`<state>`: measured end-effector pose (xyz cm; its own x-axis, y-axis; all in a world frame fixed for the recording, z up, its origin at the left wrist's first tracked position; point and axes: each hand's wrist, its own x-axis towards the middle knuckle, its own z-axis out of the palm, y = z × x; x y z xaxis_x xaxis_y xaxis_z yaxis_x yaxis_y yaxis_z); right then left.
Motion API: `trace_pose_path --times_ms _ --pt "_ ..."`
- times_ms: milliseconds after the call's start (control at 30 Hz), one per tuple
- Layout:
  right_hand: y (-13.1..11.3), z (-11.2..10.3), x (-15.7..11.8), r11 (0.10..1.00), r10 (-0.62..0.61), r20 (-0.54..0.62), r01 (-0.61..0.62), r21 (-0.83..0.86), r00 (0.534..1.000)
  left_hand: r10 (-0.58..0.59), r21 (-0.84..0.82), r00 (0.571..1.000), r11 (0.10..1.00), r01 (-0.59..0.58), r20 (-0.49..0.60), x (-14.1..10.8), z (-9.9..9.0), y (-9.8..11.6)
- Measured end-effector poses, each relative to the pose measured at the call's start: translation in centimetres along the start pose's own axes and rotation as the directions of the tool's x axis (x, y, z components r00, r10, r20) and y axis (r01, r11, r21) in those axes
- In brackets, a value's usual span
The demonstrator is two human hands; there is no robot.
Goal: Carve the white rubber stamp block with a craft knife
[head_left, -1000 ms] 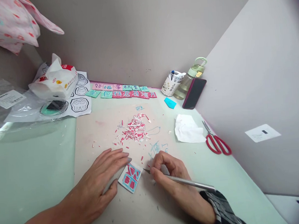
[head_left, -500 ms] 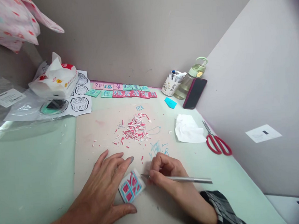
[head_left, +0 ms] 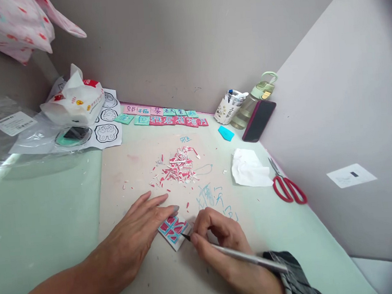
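Note:
A small square tile [head_left: 175,231] with red patches and blue lines lies turned on the grey-beige board [head_left: 117,170]. My left hand [head_left: 138,231] rests beside it, its fingers stretched out and its fingertips at the tile's upper left edge; the thumb is hidden. In my right hand [head_left: 219,239] a silver craft knife [head_left: 244,255] is pinched, with its dark blade tip at the tile's right part. Beyond both hands sits a pile of red and white shavings [head_left: 180,166].
Carved tiles [head_left: 167,120] stand in rows at the back. Red-handled scissors [head_left: 289,189], a crumpled tissue [head_left: 249,168], a phone [head_left: 259,120], a bottle [head_left: 247,112] and a pen cup [head_left: 228,106] are on the right. A tissue pack [head_left: 75,101] sits back left.
The tile has been turned on the board. My left hand's thumb has gone from the tile's lower side, and the knife tip has moved from beside the tile onto it.

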<state>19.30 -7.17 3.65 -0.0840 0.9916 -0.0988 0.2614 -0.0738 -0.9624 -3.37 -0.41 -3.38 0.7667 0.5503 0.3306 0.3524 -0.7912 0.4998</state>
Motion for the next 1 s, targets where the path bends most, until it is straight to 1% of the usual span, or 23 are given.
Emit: trace_pose_path --times_ms 100,167,300,400,533,667,900,1000 --pt "-0.1 0.5 -0.1 0.992 -0.043 0.055 0.049 -0.115 0.998 -0.016 -0.057 1.0 0.998 0.016 -0.004 0.0 0.1 -0.2" --pt "0.1 0.8 0.0 0.975 -0.092 0.08 0.106 -0.193 0.992 -0.042 -0.084 0.999 0.996 0.041 -0.008 0.1 0.0 -0.2" --pt "0.6 1.3 0.4 0.948 -0.168 0.129 0.196 -0.25 0.977 -0.055 -0.104 0.998 0.993 0.052 -0.029 0.6 -0.3 0.1" --pt "1.0 1.5 0.6 0.941 -0.171 0.137 0.203 -0.27 0.976 -0.045 -0.108 0.997 0.993 0.038 -0.063 0.9 -0.3 0.1" --pt "1.4 1.8 0.7 0.93 -0.198 0.123 0.226 -0.29 0.972 -0.048 -0.104 0.996 0.994 0.04 -0.073 1.1 -0.3 0.2" --pt "1.7 2.0 0.8 0.921 -0.223 0.125 0.251 -0.298 0.967 -0.048 -0.111 0.997 0.993 0.04 -0.064 1.3 -0.5 0.3" --pt "2.3 2.4 0.8 0.908 -0.227 0.104 0.249 -0.337 0.968 -0.054 -0.154 0.998 0.987 0.049 -0.034 1.2 -0.5 0.1" --pt "2.0 2.3 0.9 0.897 -0.242 0.133 0.273 -0.348 0.961 -0.071 -0.156 0.997 0.985 0.068 -0.015 1.3 -0.6 0.2"
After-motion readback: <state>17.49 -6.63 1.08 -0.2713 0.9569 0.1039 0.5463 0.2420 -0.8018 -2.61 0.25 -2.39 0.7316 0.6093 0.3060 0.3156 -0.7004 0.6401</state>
